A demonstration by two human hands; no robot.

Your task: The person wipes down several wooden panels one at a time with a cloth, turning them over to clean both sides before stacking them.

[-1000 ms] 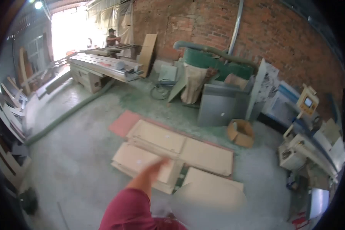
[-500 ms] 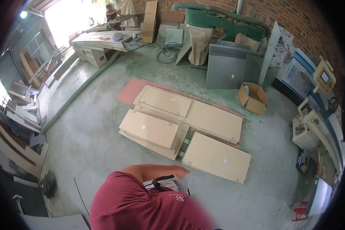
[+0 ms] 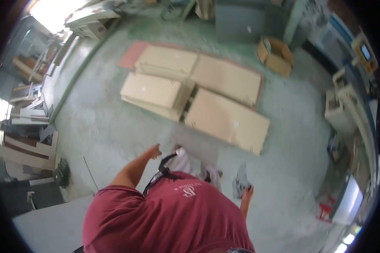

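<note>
My right hand (image 3: 249, 192) is closed on a crumpled grey cloth (image 3: 241, 184) that hangs at my right side. In front of my left hip, my left hand (image 3: 155, 151) hangs with nothing in it, its fingers loosely apart and somewhat blurred. Beyond my feet lie flat beige panels: a small stack (image 3: 152, 90) at the left, a single-looking panel (image 3: 228, 120) at the right, and a longer board (image 3: 228, 78) behind. Each hand is well apart from the panels.
A reddish sheet (image 3: 133, 54) shows under the back boards. An open cardboard box (image 3: 275, 57) stands behind at the right. Machinery with a control panel (image 3: 365, 52) lines the right side. Board offcuts (image 3: 27, 152) crowd the left, and grey panels (image 3: 240, 23) lean at the back.
The view has tilted down and the panels appear higher. My left hand has swung left, away from the panels. My right hand with the grey cloth has come into view.
</note>
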